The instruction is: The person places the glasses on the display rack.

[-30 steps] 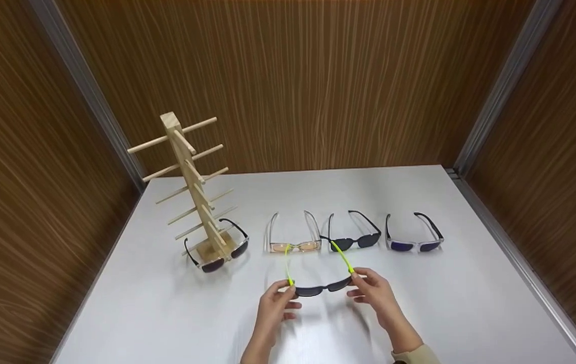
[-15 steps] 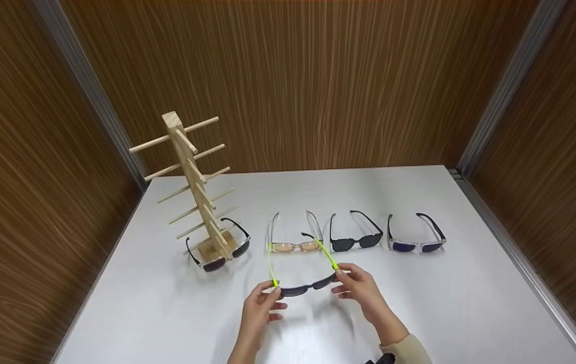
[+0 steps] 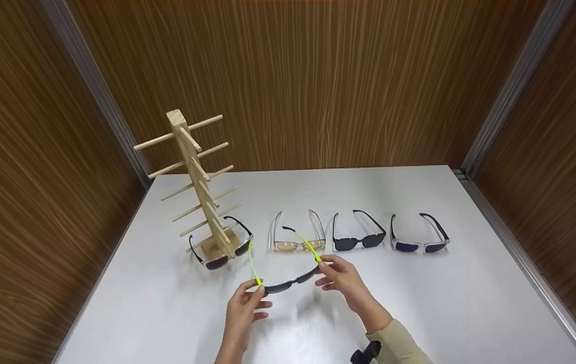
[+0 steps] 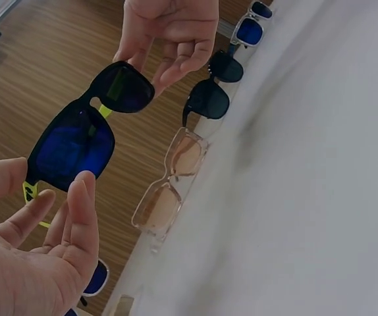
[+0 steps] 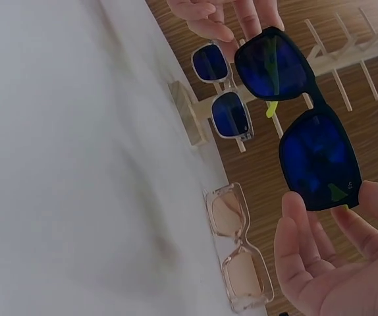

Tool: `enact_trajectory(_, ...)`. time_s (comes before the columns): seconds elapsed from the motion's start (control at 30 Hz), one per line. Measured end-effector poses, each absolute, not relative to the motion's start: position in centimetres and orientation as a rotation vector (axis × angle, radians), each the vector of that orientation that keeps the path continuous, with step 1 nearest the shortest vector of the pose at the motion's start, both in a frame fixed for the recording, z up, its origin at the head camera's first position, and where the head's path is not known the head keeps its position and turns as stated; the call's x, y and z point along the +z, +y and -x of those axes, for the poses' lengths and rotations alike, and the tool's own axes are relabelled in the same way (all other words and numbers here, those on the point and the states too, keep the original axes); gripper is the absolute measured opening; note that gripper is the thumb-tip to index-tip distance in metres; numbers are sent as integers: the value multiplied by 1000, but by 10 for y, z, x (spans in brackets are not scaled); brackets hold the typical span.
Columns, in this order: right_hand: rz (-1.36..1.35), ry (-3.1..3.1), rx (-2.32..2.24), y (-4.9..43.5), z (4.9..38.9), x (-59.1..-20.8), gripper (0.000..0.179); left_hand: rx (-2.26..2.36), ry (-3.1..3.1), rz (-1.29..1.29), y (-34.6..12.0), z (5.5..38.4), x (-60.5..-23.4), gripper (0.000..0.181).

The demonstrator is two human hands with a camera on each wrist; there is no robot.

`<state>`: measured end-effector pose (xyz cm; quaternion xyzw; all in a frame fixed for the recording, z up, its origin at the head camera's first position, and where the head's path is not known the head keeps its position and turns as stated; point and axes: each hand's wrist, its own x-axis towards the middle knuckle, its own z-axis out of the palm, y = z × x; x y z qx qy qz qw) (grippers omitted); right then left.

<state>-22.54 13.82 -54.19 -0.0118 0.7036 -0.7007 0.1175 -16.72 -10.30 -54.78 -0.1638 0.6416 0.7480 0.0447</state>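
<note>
Between both hands, above the table, are black-framed sunglasses (image 3: 279,287) with dark lenses and yellow-green temples. My left hand (image 3: 241,309) pinches the left hinge corner, while my right hand (image 3: 344,283) pinches the right one. The temples are unfolded and point away toward the back. In the left wrist view the sunglasses (image 4: 77,141) show blue-tinted lenses, tilted. Behind the left temple's tip, a wooden display stand (image 3: 198,177) with several crosswise pegs carries clear-framed sunglasses (image 3: 217,262) with dark temples on its lowest level.
On the white table (image 3: 348,192) three pairs lie in a row with temples unfolded: peach-lens glasses (image 3: 288,246), black sunglasses (image 3: 347,243) and clear-framed sunglasses (image 3: 408,246) with blue lenses. Wood-grain panels (image 3: 308,86) enclose the table at the back and both sides.
Both hands have carried the yellow-green-templed sunglasses leftward, toward the stand. The sunglasses have tilted, right side higher in the head view. The view has shifted slightly.
</note>
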Motion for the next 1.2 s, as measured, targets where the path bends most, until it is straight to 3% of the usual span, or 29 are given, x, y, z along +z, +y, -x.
enact_trajectory(0.63,213,1993,-2080,103,241,-521,39,2387,2064,573,-120,154,-524,31)
enact_trajectory(1.2,243,1996,-2018,65,260,-508,30,2392,2249,636,-147,158,-511,34)
